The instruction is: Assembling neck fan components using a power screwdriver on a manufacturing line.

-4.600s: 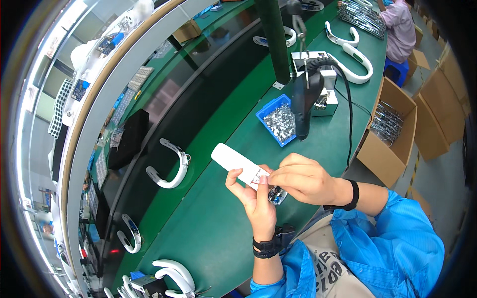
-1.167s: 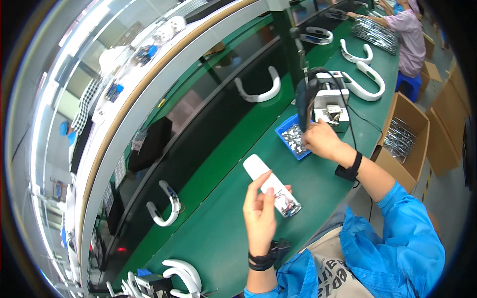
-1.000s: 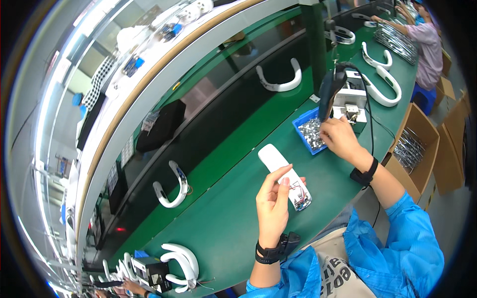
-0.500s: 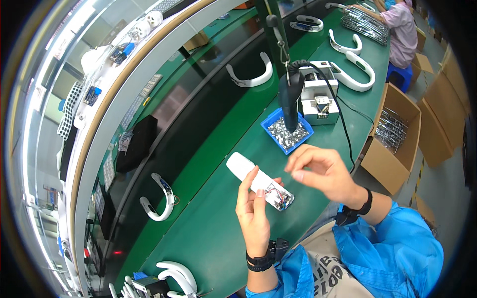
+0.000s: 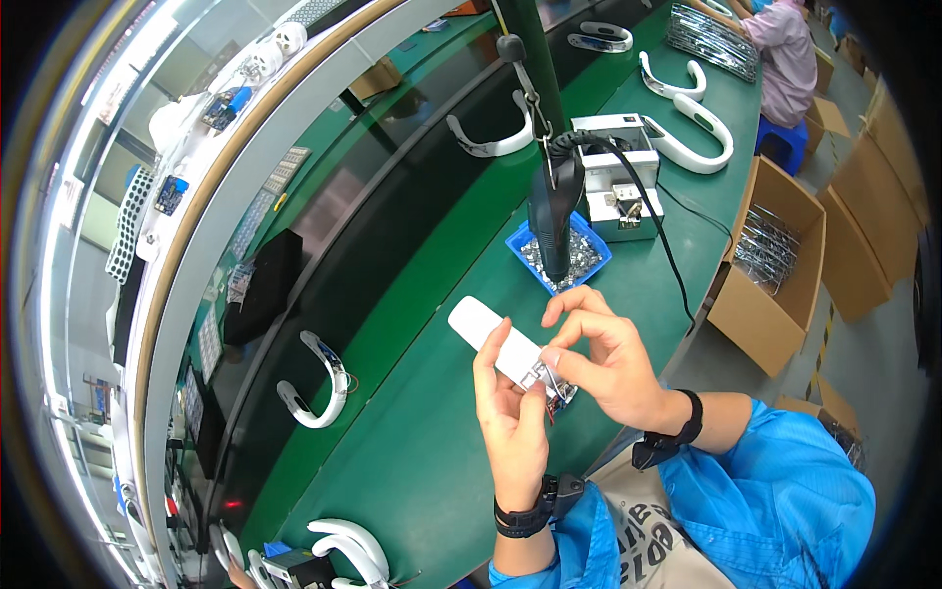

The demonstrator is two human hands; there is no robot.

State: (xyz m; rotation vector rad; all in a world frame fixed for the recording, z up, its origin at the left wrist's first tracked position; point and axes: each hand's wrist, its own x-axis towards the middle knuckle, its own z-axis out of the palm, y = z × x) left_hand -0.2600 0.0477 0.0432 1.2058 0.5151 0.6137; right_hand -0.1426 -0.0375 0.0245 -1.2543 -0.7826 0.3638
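Note:
My left hand (image 5: 512,432) is closed around a long white plastic housing (image 5: 479,322), tilted above the green bench. At the housing's near end, small metal parts and thin wires (image 5: 555,393) lie exposed. My right hand (image 5: 616,371) is over that end, thumb and fingertips bent in a pinch against it. Whatever sits between those fingertips is too small to make out. Just beyond my right hand, a dark electric screwdriver (image 5: 553,221) hangs from a hook, its tip over a blue tray (image 5: 519,239) of small metal pieces.
A grey-white bench machine (image 5: 628,218) with a black cable stands behind the tray. Curved white housings (image 5: 706,142) lie along the green bench (image 5: 392,461) and the dark belt. A cardboard box (image 5: 760,329) of metal rods stands at right. Another person (image 5: 785,54) sits far right.
My right hand has come down and left onto the exposed end of the housing. My left thumb has shifted toward that end. At lower left, another person's fingers have appeared.

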